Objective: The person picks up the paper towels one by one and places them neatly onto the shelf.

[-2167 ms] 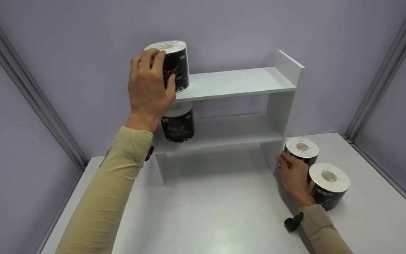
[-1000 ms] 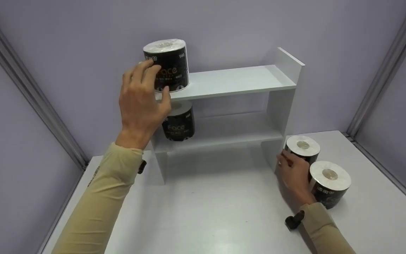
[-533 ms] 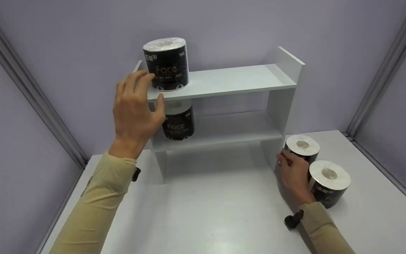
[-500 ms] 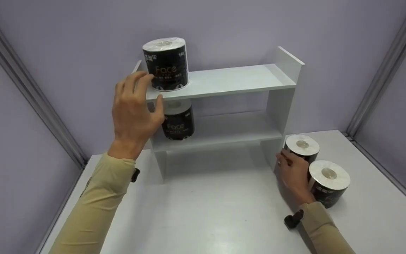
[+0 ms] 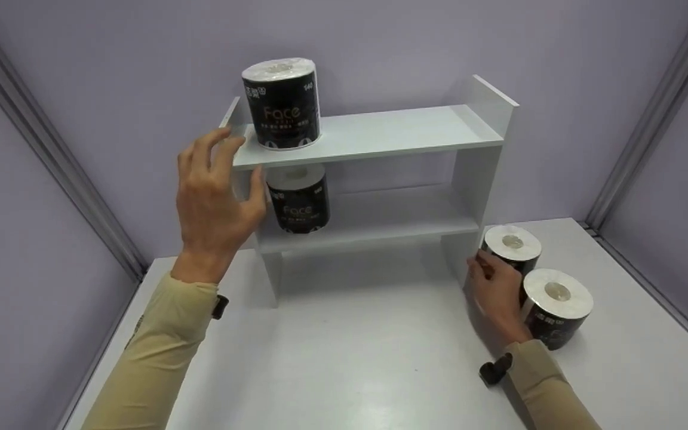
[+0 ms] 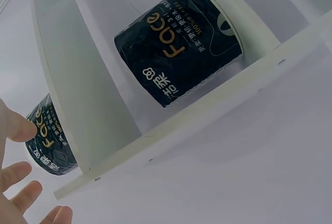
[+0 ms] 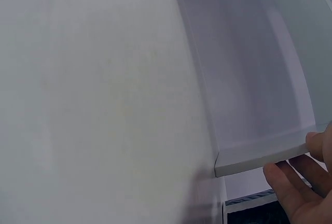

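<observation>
My left hand (image 5: 212, 197) is held off the shelf's left end, fingers spread and holding nothing. Beyond its fingertips a toilet roll (image 5: 287, 113) in a black "Face" wrapper stands upright on the top board of the white shelf (image 5: 409, 132). Directly beneath, another black-wrapped roll (image 5: 301, 209) stands on the middle board; the left wrist view also shows this lower roll (image 6: 176, 45). My right hand (image 5: 495, 295) pinches the front edge of the shelf's right side panel, with thumb and fingers on opposite faces of the panel (image 7: 259, 162) in the right wrist view.
Two more rolls stand upright on the white table (image 5: 344, 370) right of the shelf: a rear roll (image 5: 512, 243), partly behind my right hand, and a nearer roll (image 5: 559, 298). A pale wall (image 5: 380, 48) rises behind the shelf.
My left hand has let go of the top roll and drawn back down and left, uncovering its label and the shelf's left upright. My right hand stays at the side panel.
</observation>
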Demonstrator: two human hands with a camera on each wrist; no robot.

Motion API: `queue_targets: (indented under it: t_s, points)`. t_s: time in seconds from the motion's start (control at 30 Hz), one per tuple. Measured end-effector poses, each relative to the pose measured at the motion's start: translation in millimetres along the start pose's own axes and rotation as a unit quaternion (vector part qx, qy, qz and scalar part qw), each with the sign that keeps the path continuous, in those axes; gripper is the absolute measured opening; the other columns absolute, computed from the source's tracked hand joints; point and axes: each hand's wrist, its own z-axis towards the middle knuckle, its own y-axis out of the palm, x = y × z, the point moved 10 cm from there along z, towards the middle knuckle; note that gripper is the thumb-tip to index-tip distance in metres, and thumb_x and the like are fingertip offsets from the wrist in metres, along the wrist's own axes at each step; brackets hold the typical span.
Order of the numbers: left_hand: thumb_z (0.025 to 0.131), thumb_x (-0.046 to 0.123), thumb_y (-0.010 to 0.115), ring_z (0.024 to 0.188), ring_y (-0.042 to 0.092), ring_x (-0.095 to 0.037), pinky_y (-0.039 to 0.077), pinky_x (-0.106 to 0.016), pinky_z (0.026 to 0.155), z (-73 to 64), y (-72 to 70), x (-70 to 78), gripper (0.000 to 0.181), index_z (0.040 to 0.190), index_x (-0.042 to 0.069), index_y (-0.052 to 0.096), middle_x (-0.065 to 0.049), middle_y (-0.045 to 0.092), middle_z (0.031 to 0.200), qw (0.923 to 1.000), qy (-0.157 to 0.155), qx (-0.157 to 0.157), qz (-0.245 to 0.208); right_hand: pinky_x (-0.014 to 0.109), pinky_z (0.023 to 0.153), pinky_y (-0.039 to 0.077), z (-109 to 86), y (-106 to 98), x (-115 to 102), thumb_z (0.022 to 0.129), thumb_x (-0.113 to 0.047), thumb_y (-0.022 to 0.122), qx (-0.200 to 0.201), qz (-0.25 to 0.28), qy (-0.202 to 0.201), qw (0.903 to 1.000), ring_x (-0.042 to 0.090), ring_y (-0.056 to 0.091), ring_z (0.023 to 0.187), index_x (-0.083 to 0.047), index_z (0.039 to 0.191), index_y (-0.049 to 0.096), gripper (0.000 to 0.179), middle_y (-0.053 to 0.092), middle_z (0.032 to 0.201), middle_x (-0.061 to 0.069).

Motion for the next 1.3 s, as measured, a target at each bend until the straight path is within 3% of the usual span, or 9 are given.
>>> queue_targets:
  t_s: [0.3,0.47,0.63,0.87,1.07,1.3]
  points:
    - [0.095,0.016,0.074,0.118,0.057,-0.045,0.051,-0.051,0.095,-12.4,-5.7,-5.2,0.039,0.131,0.001,0.069,-0.02,0.063,0.14,0.9999,-0.008,0.007,-0.009,0.0,0.075,0.044,-0.1,-9,-16,0.1,-0.002,0.071,0.021,0.019,-0.036,0.999,0.041,0.078,0.097,0.007,0.121,0.075,0.023,0.078,0.107,0.024]
    - [0.096,0.016,0.074,0.114,0.058,-0.046,0.05,-0.053,0.095,-17.3,-8.2,-9.1,0.038,0.13,0.0,0.069,-0.02,0.065,0.133,0.9998,-0.011,0.008,-0.01,-0.001,0.075,0.043,0.8,-11,-22,0.1,-0.001,0.072,0.02,0.028,-0.039,0.9987,0.044,0.077,0.1,0.01,0.127,0.071,0.029,0.076,0.112,0.028]
    - [0.096,0.016,0.074,0.115,0.059,-0.045,0.051,-0.054,0.099,-21.5,-7.8,-10.2,0.039,0.131,0.0,0.069,-0.021,0.065,0.131,0.9999,-0.012,0.005,-0.009,-0.002,0.078,0.044,1.0,-15,-24,0.1,-0.002,0.071,0.019,0.033,-0.02,0.9991,0.044,0.076,0.108,0.009,0.129,0.07,0.03,0.075,0.117,0.028]
    - [0.097,0.018,0.073,0.111,0.06,-0.046,0.053,-0.054,0.094,-32.2,-6.3,-16.2,0.039,0.131,0.0,0.069,-0.021,0.066,0.13,0.9998,-0.019,0.001,-0.012,-0.001,0.079,0.046,-1.9,-23,-27,0.099,-0.003,0.072,0.024,0.028,-0.02,0.9991,0.041,0.076,0.106,0.006,0.126,0.072,0.029,0.077,0.117,0.026]
    - [0.096,0.017,0.074,0.11,0.061,-0.046,0.053,-0.055,0.093,-44.1,-3.0,-24.0,0.039,0.131,0.0,0.069,-0.022,0.066,0.13,0.9994,-0.03,-0.003,-0.018,0.002,0.08,0.05,-4.0,-27,-30,0.1,-0.005,0.072,0.009,0.024,-0.019,0.9995,0.034,0.076,0.105,0.003,0.128,0.072,0.029,0.078,0.116,0.021]
    - [0.096,0.014,0.075,0.11,0.061,-0.047,0.054,-0.056,0.092,-58.0,1.0,-31.4,0.038,0.132,0.001,0.069,-0.022,0.066,0.129,0.9989,-0.042,-0.013,-0.017,0.003,0.081,0.052,-6.1,-30,-35,0.1,-0.007,0.074,-0.01,0.03,-0.02,0.9993,0.037,0.077,0.104,0.004,0.128,0.072,0.029,0.078,0.115,0.022]
